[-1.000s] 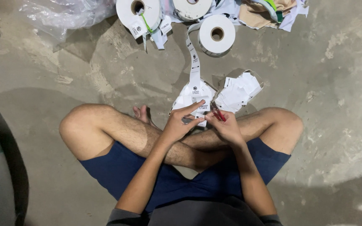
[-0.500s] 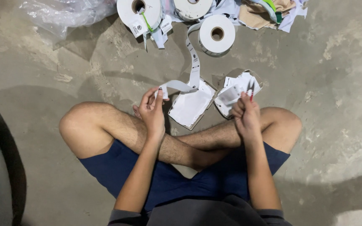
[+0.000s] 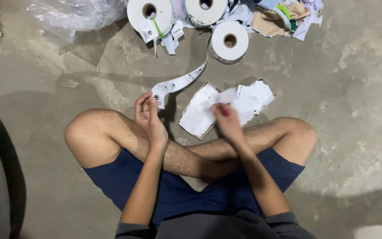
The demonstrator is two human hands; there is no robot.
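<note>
Label strip (image 3: 180, 82), trailing from floor roll (image 3: 229, 41): left hand (image 3: 149, 116) is pinching its free end; right hand (image 3: 225, 118), apart, is gripping a cut label (image 3: 226, 95) over the pile (image 3: 202, 115). Judgement: keeping the strip taut is helping clean separation

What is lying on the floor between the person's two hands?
In the head view, a stack of white labels lies on the floor between the left hand and the right hand.
</note>
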